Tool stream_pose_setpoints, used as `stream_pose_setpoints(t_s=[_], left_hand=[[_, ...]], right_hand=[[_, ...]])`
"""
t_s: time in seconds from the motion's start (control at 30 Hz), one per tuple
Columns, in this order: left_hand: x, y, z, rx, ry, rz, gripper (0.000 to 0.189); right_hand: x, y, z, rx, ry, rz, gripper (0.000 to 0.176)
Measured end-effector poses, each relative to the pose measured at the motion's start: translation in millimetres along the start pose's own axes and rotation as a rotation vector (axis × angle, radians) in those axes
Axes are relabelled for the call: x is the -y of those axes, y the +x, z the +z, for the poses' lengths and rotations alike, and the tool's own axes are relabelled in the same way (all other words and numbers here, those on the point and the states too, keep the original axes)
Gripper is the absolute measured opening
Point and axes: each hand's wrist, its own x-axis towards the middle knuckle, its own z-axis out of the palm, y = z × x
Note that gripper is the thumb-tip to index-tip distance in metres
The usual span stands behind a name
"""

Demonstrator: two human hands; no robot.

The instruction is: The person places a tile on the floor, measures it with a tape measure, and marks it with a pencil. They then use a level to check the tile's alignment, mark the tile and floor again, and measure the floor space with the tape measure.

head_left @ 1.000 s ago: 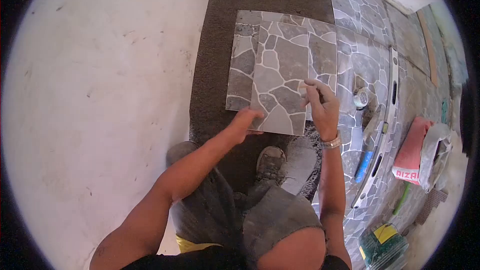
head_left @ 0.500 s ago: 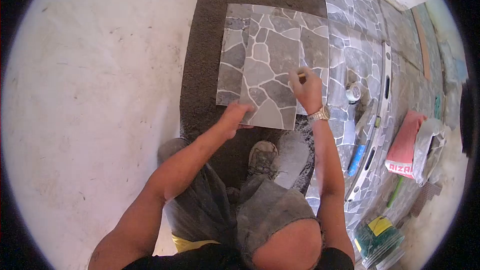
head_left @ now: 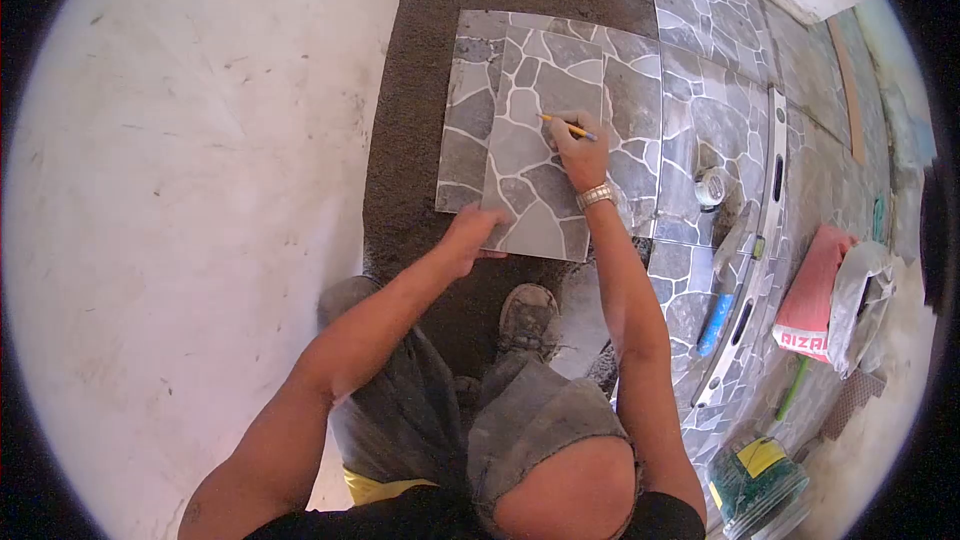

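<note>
My left hand [head_left: 474,236] grips the lower left corner of a cut stone-patterned tile [head_left: 545,170], thumb on top and fingers beneath. That narrower piece overlaps a larger tile [head_left: 465,155] of the same grey pattern with white lines. A yellow pencil [head_left: 570,127] is pinched in my right hand [head_left: 582,152], its point over the upper middle of the top tile. The right hand is close over that tile's right edge, with a metal watch [head_left: 595,196] on the wrist.
Dark mortar bed [head_left: 400,140] borders a pale wall [head_left: 200,190] on the left. On the laid tiles at right lie a tape measure [head_left: 710,188], a blue-handled trowel [head_left: 714,325], a spirit level [head_left: 740,325], a red bag [head_left: 815,290] and a green bucket [head_left: 755,485].
My right hand has moved left and up over the top tile, bringing the pencil into clear view. The left hand keeps its hold on the tile's corner.
</note>
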Motion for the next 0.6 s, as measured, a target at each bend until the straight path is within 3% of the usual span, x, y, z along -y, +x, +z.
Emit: stream_pose_setpoints(t_s=[0.5, 0.6], left_hand=[[4.7, 4.8, -2.9, 0.018, 0.012, 0.012, 0.040], [10.1, 9.4, -3.7, 0.007, 0.007, 0.009, 0.041]], right_hand=[[3.4, -0.9, -1.3, -0.039, -0.101, -0.108, 0.017], [0.3, 1.1, 0.3, 0.020, 0.127, 0.093, 0.018]])
